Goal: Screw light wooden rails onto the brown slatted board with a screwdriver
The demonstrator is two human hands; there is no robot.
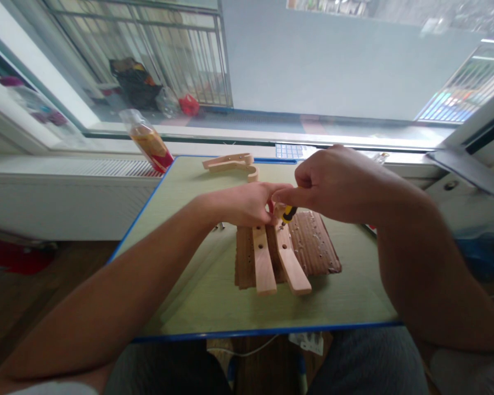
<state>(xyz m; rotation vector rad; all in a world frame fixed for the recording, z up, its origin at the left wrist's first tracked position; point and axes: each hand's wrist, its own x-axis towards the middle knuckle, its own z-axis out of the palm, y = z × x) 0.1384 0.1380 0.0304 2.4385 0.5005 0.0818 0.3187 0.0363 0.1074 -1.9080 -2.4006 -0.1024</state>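
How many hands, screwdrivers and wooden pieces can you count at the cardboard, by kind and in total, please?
Hands: 2, left hand and right hand
Screwdriver: 1
Wooden pieces on the cardboard: 2, left piece and right piece
Total: 5

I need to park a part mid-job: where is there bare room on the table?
Bare table shows in front, between the brown board and blue front edge, and right of the board, short of the right forearm. Crowded mid-table: left hand, right hand and yellow screwdriver meet over two wooden pieces. More wooden parts lie at the back.
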